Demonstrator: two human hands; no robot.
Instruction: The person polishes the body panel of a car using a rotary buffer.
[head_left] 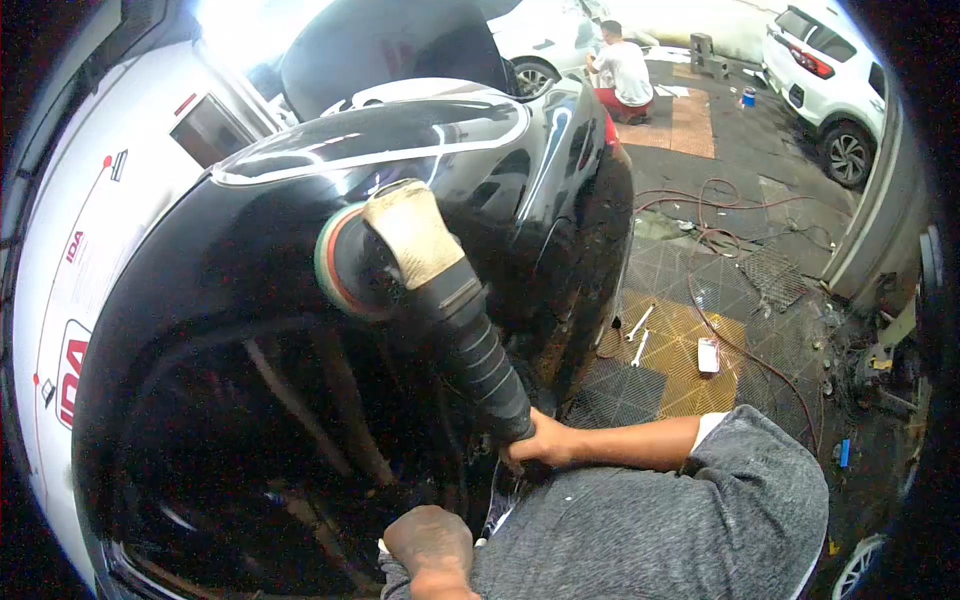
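A polisher [470, 340] is gripped at its near end by the right hand [541, 440].
From there its long axis is pointed far and left over the black car [200, 300]; whether the nearer left hand [430, 540] is closed cannot be told.

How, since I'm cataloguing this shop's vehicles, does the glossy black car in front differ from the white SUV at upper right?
The glossy black car fills much of the view; the white SUV appears small, farther off. A thin white strip outlines part of the black car; the white SUV shows none. The right hand holds a beige-topped black polisher at the black car; no tool shows at the white SUV. Both are cars.
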